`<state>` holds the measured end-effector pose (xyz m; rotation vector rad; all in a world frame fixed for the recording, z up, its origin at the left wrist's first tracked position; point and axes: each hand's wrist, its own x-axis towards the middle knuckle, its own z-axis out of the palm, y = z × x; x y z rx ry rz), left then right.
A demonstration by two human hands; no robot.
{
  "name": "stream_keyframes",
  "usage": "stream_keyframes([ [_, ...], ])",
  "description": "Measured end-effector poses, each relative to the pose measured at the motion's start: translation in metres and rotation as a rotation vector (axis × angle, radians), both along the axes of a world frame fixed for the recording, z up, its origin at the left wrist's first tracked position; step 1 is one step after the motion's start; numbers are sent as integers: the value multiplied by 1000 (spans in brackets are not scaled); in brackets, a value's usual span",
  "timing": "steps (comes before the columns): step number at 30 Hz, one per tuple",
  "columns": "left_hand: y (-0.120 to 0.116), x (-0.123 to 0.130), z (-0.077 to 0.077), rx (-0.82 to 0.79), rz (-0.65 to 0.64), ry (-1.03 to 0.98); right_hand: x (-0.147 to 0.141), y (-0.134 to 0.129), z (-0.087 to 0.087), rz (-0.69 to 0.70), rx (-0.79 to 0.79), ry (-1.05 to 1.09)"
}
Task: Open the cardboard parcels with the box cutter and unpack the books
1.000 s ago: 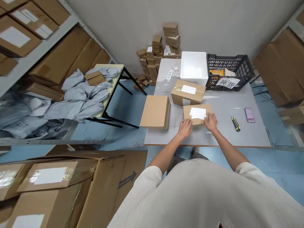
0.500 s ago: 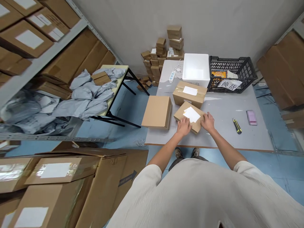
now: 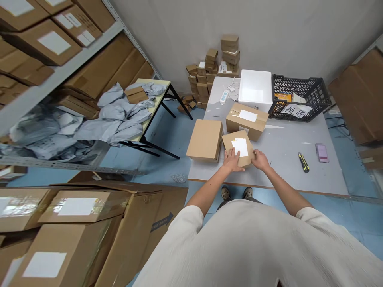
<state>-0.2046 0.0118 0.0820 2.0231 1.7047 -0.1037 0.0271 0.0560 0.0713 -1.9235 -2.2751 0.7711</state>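
A small cardboard box (image 3: 229, 137) with a white label (image 3: 241, 146) on top lies on the grey table (image 3: 281, 167) near its front edge. My left hand (image 3: 232, 161) rests on the near left part of its top, fingers spread, one touching the label. At the box's right side my right hand (image 3: 259, 160) has its fingers bent around the edge. Just behind stands a taped cardboard box (image 3: 247, 124), also with a white label. A larger plain cardboard box (image 3: 205, 137) sits close by on the left.
A white foam box (image 3: 255, 89) and a black plastic crate (image 3: 299, 91) stand at the table's back. To the right lie a utility knife (image 3: 303, 162) and a purplish stack (image 3: 322, 153). A power strip (image 3: 224, 97) lies back left. Large cartons (image 3: 143, 223) stand left of me.
The small labelled box has turned on the table, and its label with it. My left hand has flattened and spread on its top. The whole view has shifted slightly.
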Motion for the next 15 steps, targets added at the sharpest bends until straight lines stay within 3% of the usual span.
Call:
stream_keyframes([
  [4, 0, -14, -4, 16, -79, 37, -12, -9, -2, 9, -25, 41],
  [15, -10, -44, 7, 111, -78, -42, -69, -8, -9, 63, 38, 101],
])
